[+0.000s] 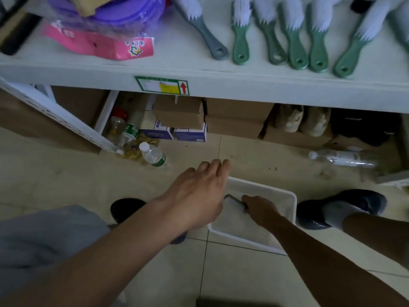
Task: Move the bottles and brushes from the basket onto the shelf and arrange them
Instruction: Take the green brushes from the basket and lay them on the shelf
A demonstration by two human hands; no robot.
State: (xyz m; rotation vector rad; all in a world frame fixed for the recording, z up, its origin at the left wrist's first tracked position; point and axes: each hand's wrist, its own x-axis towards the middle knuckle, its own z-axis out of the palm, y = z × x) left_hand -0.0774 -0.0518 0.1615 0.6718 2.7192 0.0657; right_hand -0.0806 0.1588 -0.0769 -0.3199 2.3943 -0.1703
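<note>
A white basket point(285, 196) sits on the tiled floor between my feet. Inside it my right hand point(259, 209) is shut on a dark brush point(234, 201) with white bristles. My left hand point(199, 191) hovers over the basket's left edge, palm down, fingers together and holding nothing. Above, the white shelf point(199, 60) carries a row of several brushes with white bristles: one grey-handled brush point(208, 38) and green-handled brushes point(296, 45) lying side by side, handles toward me.
Purple plastic lids in wrap point(106, 16) and a pink packet point(99, 45) lie at the shelf's left. Under the shelf stand cardboard boxes point(236, 120). Water bottles lie on the floor: one left point(153, 155), one right point(340, 158). My shoes point(340, 207) flank the basket.
</note>
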